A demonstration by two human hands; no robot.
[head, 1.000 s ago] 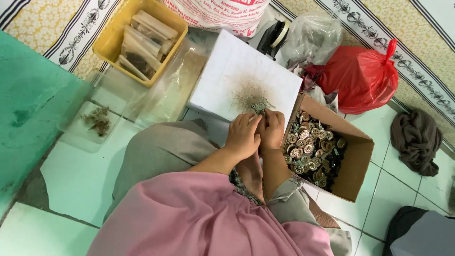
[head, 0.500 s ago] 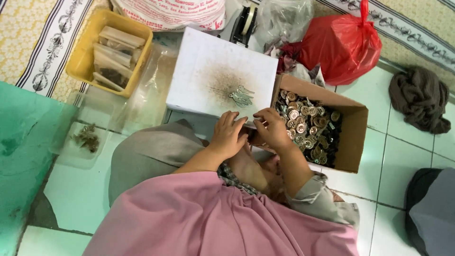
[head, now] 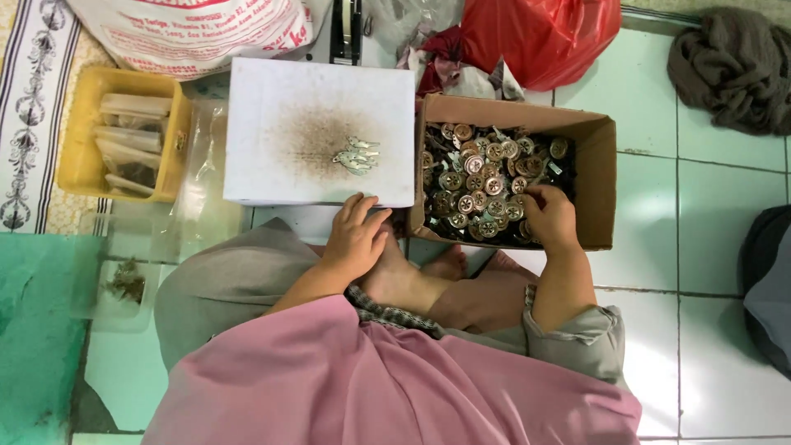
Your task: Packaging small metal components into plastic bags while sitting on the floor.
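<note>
I sit on a tiled floor with a white block [head: 313, 124] in front of me, stained brown at its middle, where a small heap of metal pieces [head: 356, 156] lies. My left hand [head: 356, 239] rests at the block's near edge, fingers spread, holding nothing that I can see. To the right stands an open cardboard box [head: 597, 177] full of round metal parts [head: 482, 183]. My right hand [head: 548, 216] reaches into the box with its fingers curled among the parts; what they grip is hidden.
A yellow tray [head: 78, 161] with packets stands at the left, clear plastic bags [head: 202, 177] beside it. A red plastic bag [head: 535, 37] and a printed sack [head: 189, 29] lie behind. A dark cloth [head: 733, 66] lies far right, a green mat [head: 37, 330] near left.
Both hands were together at the block's near edge. Now my right hand has gone right into the cardboard box, and my left hand stays by the block. The view has shifted.
</note>
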